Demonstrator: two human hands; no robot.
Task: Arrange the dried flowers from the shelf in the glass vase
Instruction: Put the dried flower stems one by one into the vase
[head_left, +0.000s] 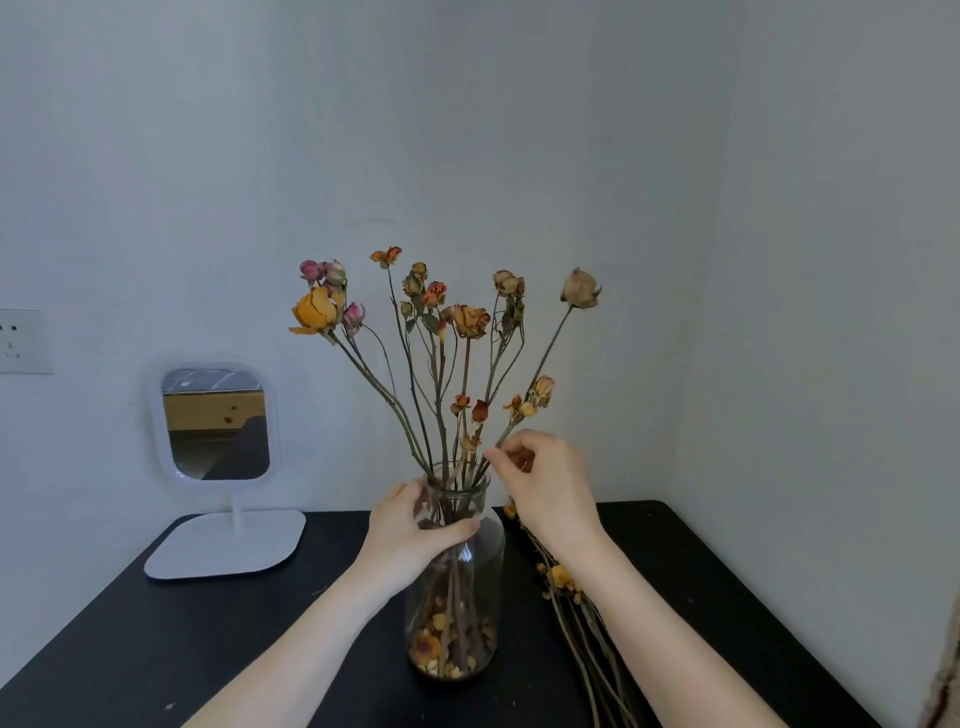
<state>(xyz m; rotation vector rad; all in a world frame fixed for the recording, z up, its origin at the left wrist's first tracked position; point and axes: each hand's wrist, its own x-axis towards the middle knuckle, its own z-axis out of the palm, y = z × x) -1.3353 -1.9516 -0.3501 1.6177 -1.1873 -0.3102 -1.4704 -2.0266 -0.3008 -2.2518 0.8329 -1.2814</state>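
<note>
A clear glass vase stands upright on the black table, with loose petals at its bottom. Several dried flowers on long thin stems fan out from its neck: yellow, pink, orange and beige heads. My left hand grips the vase's neck from the left. My right hand is just above and right of the rim, its fingertips pinching one stem that leans right and carries small orange buds. More dried flowers lie flat on the table to the right of the vase, partly hidden under my right forearm.
A white-framed standing mirror on a flat white base sits at the table's back left. A wall socket is at the far left. Walls close in behind and to the right. The table's right edge runs near the lying stems.
</note>
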